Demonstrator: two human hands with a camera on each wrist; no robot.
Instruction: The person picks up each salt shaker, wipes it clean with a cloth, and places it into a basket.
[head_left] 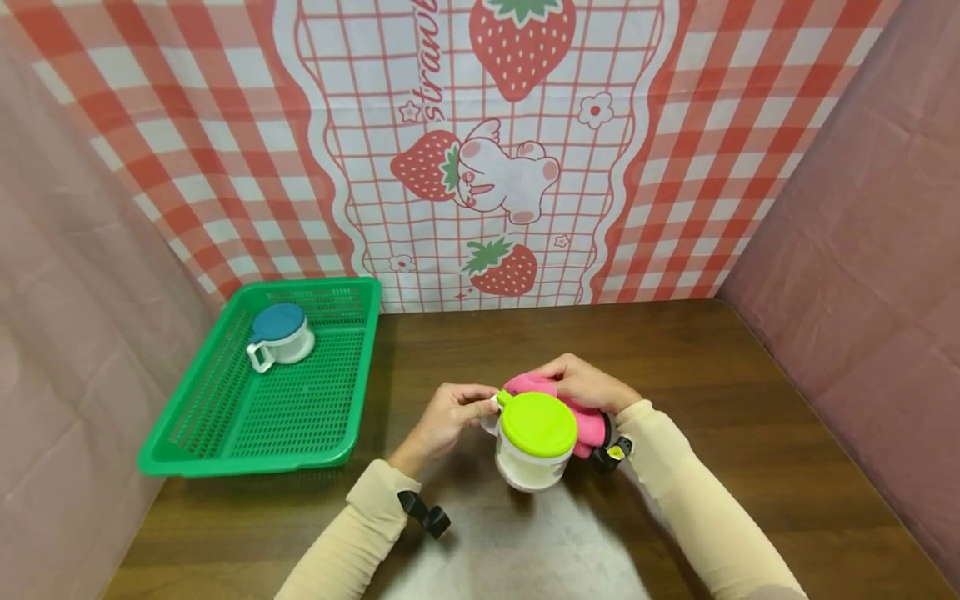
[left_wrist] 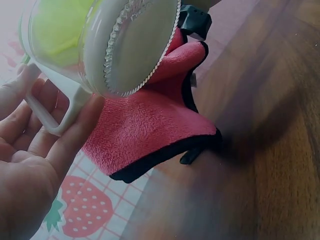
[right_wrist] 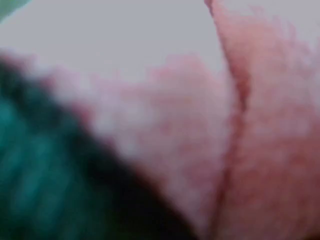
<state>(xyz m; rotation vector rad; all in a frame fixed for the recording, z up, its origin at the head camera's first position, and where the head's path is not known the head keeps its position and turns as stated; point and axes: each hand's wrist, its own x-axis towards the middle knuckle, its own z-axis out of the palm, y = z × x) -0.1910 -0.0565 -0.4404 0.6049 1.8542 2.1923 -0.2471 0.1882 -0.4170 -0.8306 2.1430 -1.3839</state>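
Observation:
My left hand (head_left: pixel 444 419) grips the white handle (left_wrist: pixel 76 97) of a clear seasoning jar (head_left: pixel 534 468) with a lime-green lid (head_left: pixel 540 425). The jar is held up over the table, and the left wrist view shows its round base tilted toward that camera. A pink cloth (head_left: pixel 591 425) with dark edging is bunched behind the jar and to its right. My right hand (head_left: pixel 588 383) holds this cloth against the jar's far side; the fingertips are partly hidden by cloth and lid. Blurred pink cloth (right_wrist: pixel 275 130) fills much of the right wrist view.
On the left of the brown wooden table (head_left: pixel 750 433) stands a green plastic basket (head_left: pixel 367 358). Inside it, near the back, is a similar jar (head_left: pixel 294 346) with a blue lid. A strawberry-print checked cloth (head_left: pixel 675 183) hangs behind, with pink curtains on both sides.

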